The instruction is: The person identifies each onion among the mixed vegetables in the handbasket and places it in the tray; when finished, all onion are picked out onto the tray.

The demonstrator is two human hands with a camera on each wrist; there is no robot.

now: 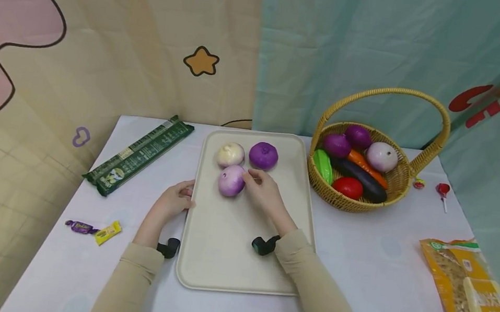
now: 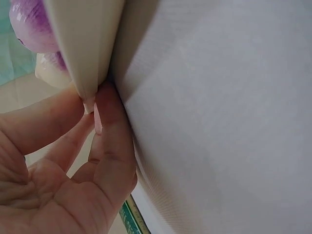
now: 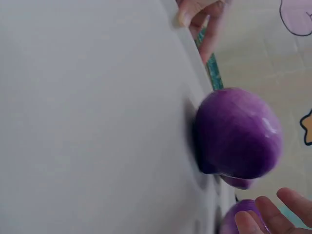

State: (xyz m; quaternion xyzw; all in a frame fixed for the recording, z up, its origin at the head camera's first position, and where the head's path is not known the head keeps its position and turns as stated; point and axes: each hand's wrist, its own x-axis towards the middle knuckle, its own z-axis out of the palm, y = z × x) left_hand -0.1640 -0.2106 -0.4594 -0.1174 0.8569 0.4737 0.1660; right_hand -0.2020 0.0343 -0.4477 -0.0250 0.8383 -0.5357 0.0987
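Note:
My left hand (image 1: 172, 201) pinches the left rim of a cream tray (image 1: 237, 249); in the left wrist view the thumb is above the rim and fingers lie below it. On the tray sit a purple-and-white onion (image 1: 230, 181), a whitish onion (image 1: 230, 154) and a dark purple onion (image 1: 263, 156). My right hand (image 1: 266, 195) is just right of the purple-and-white onion, its fingertips at that onion's side in the head view. In the right wrist view its fingers (image 3: 273, 214) are loosely extended, apart from the nearer onion (image 3: 239, 131).
A wicker basket (image 1: 343, 202) of toy vegetables stands right of the tray. Green packets (image 1: 141, 155) and two wrapped candies (image 1: 93, 230) lie to the left. Lollipops (image 1: 443, 191) and a yellow noodle bag (image 1: 472, 301) are on the right. A curtain (image 1: 339, 57) hangs behind.

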